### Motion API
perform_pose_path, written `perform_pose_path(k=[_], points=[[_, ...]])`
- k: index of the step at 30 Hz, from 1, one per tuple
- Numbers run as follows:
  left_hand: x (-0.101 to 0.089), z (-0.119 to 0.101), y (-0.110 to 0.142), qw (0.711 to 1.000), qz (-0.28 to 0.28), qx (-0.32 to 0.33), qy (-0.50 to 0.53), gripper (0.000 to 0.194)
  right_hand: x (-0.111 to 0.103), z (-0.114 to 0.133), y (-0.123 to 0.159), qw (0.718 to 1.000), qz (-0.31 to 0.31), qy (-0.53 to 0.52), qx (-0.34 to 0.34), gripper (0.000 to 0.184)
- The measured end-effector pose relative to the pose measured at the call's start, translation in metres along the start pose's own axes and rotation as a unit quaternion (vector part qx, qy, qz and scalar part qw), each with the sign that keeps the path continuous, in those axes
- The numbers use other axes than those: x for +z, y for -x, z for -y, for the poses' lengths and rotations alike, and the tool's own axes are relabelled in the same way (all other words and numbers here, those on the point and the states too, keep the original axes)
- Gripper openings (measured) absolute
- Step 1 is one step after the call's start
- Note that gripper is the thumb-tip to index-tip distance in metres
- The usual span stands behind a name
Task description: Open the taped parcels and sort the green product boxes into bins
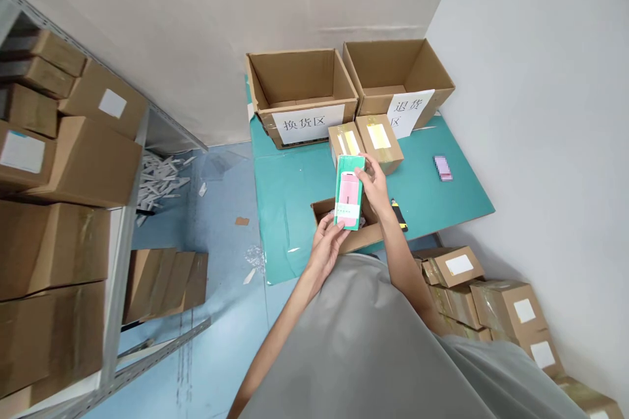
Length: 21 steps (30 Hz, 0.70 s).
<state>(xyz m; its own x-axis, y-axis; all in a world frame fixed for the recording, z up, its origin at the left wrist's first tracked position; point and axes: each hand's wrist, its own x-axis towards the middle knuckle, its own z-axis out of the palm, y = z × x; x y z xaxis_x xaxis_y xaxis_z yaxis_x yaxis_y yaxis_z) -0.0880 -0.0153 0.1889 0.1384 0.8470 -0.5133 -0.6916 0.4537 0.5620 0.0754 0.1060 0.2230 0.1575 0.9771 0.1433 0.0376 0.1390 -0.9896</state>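
Note:
A slim green box (348, 191) with a pink phone-like picture on its front is held up between my two hands. My left hand (328, 241) grips its lower left corner, thumb on the front. At the upper right edge, my right hand (373, 184) pinches it, thumb also on the front. Right beneath it, an open cardboard box (367, 236) stands at the table's near edge, its contents mostly hidden by the green box and my hands. A yellow and black tool (399, 215), perhaps a box cutter, lies to the right of my right wrist.
Two large open cartons with handwritten labels, left (265, 119) and right (376, 105), stand at the back of the green table (289, 190). Two small taped boxes (388, 156) sit before them. A pink item (443, 168) lies at right. Shelves with cartons (93, 163) stand left; stacked boxes (506, 308) lie right.

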Motion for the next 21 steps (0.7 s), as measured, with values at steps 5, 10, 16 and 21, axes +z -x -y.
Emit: perform_pose_path(k=[5, 10, 16, 21], points=[[-0.01, 0.0, 0.002, 1.0, 0.005, 0.013, -0.022, 0.062, 0.006, -0.002, 0.005, 0.999, 0.021, 0.027, -0.004, 0.08], [-0.01, 0.002, -0.001, 0.997, 0.003, 0.053, -0.049, 0.067, 0.008, -0.004, 0.012, 0.996, 0.016, 0.08, -0.025, 0.088], [0.002, 0.008, -0.006, 0.983, -0.027, 0.137, -0.118, 0.07, 0.011, 0.013, 0.02, 0.977, -0.017, 0.201, -0.075, 0.089], [0.017, 0.015, -0.004, 0.984, -0.019, 0.138, -0.111, 0.064, 0.006, 0.006, 0.006, 0.985, -0.022, 0.16, -0.061, 0.074]])
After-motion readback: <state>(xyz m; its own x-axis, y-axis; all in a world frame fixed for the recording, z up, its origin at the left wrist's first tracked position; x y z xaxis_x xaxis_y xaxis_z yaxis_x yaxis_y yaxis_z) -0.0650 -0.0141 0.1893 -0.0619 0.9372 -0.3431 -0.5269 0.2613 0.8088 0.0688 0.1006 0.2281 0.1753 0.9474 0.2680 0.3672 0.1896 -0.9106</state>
